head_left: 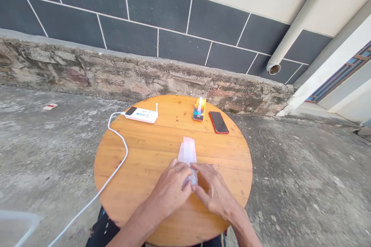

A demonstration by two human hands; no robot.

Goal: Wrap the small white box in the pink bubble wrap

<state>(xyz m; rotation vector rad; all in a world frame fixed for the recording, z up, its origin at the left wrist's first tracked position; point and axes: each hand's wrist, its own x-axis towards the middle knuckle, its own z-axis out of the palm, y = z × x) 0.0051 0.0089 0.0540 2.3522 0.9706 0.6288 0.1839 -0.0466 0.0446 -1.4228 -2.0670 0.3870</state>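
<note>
A flat, folded piece of translucent pinkish-white wrap point(188, 153) lies on the round wooden table point(139, 162) in front of me, its narrow end pointing away. My left hand point(175, 181) rests over its near left part, fingers curled in on it. From the other side my right hand point(213, 187) grips the right edge with bent thumb and forefinger. The two hands almost meet at the near end, and the fingers cover part of the wrap there. Whether anything is inside the wrap I cannot tell.
Toward the table's far side are a white power strip-like device point(142, 115) with a white cable point(118, 166), an orange-and-blue tape dispenser point(199, 110) and a red-edged phone point(219, 122). Behind stand a stone ledge point(130, 75) and tiled wall. A drainpipe point(298, 23) runs down at right.
</note>
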